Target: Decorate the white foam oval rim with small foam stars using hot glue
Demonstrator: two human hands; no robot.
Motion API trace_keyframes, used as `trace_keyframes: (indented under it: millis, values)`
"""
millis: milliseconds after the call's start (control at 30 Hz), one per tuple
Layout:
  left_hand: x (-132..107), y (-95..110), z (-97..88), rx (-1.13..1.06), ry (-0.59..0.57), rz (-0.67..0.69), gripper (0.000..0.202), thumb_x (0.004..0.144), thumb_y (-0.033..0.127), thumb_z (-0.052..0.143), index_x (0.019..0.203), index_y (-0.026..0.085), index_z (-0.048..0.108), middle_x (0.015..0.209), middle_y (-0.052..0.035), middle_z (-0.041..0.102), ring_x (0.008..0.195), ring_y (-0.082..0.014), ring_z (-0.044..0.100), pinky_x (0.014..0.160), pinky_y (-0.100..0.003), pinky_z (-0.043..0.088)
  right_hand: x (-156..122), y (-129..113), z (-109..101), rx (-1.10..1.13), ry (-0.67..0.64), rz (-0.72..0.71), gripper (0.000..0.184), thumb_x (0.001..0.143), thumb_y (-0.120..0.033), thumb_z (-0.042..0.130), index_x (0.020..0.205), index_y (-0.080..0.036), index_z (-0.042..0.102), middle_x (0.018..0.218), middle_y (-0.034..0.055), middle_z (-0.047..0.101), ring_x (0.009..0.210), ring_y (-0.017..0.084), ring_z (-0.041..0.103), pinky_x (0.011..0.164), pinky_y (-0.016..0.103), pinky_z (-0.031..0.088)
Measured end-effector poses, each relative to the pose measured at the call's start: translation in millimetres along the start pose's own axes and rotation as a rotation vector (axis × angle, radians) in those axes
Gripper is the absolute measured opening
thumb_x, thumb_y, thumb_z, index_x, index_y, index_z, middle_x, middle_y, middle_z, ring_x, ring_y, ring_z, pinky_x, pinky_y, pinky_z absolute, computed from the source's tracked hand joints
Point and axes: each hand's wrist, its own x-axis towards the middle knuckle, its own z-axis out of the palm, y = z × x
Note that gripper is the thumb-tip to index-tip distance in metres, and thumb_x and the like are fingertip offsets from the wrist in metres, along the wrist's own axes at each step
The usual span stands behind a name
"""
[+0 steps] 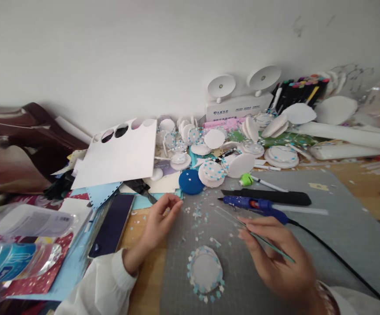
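My right hand (275,253) grips slim green tweezers (271,246) between thumb and fingers; their thin tips point left over the grey mat and are blurred. Below and left of them lies a round white foam disc (206,270), its edge ringed with small pale-blue and white stars. My left hand (163,221) rests at the mat's left edge, fingers curled in and thumb near the index finger, with nothing visible in them. Loose little stars (198,214) are scattered between the hands. Just beyond the right hand is a blue hot glue gun (249,203) with a clear glue stick in its back.
A black-handled cutter (271,196) and a blue round lid (191,181) lie behind. Several white discs (214,139) crowd the back by a white lamp (238,105). The black cord (334,258) crosses the mat's right. A phone (113,225) and plastic bottles (19,262) lie left.
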Motion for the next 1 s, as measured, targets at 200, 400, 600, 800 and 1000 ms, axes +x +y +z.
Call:
trace_keyframes:
  millis: [200, 400, 600, 800, 1000]
  values:
    - [-7.0, -2.8, 6.2, 0.042, -0.091, 0.095, 0.013, 0.092, 0.027, 0.055, 0.085, 0.017, 0.06, 0.081, -0.0037, 0.064, 0.076, -0.0149, 0.059, 0.07, -0.026, 0.049, 1.0, 10.7, 11.9, -0.073, -0.086, -0.072, 0.017, 0.081, -0.007, 0.065, 0.093, -0.019, 0.062, 0.085, 0.0053, 0.073, 0.077, 0.016, 0.071, 0.071, 0.026, 0.061]
    - [-6.7, -2.6, 8.1, 0.171, -0.244, 0.351, 0.014, 0.092, 0.017, 0.054, 0.102, 0.019, 0.063, 0.106, -0.0077, 0.07, 0.101, -0.0195, 0.061, 0.09, -0.037, 0.047, 2.1, 15.3, 28.1, -0.072, -0.23, -0.1, 0.016, 0.085, -0.008, 0.06, 0.096, -0.019, 0.061, 0.083, 0.0036, 0.072, 0.076, 0.014, 0.071, 0.072, 0.024, 0.06]
    - [-7.1, -0.1, 5.6, 0.229, -0.295, 0.467, 0.016, 0.089, 0.011, 0.054, 0.1, 0.018, 0.062, 0.104, -0.0053, 0.073, 0.102, -0.0193, 0.062, 0.092, -0.038, 0.045, 2.7, 17.8, 36.7, -0.086, -0.284, -0.103, 0.012, 0.087, -0.009, 0.058, 0.093, -0.019, 0.061, 0.083, 0.0035, 0.071, 0.08, 0.015, 0.071, 0.076, 0.024, 0.059]
    - [-6.8, -3.7, 7.4, 0.191, -0.222, 0.47, 0.015, 0.087, 0.01, 0.056, 0.098, 0.018, 0.062, 0.099, -0.0041, 0.073, 0.098, -0.019, 0.062, 0.088, -0.036, 0.045, 1.9, 18.6, 41.5, -0.104, -0.335, -0.079, 0.012, 0.088, -0.011, 0.057, 0.098, -0.018, 0.06, 0.088, 0.0051, 0.071, 0.086, 0.015, 0.071, 0.081, 0.024, 0.057]
    - [-7.5, -4.6, 5.2, 0.15, -0.221, 0.434, 0.016, 0.087, 0.009, 0.056, 0.1, 0.018, 0.061, 0.098, -0.0039, 0.072, 0.098, -0.0192, 0.06, 0.088, -0.036, 0.044, -1.4, 18.8, 44.0, -0.123, -0.347, -0.059, 0.013, 0.089, -0.011, 0.055, 0.098, -0.02, 0.059, 0.087, 0.0039, 0.072, 0.084, 0.015, 0.071, 0.08, 0.024, 0.058]
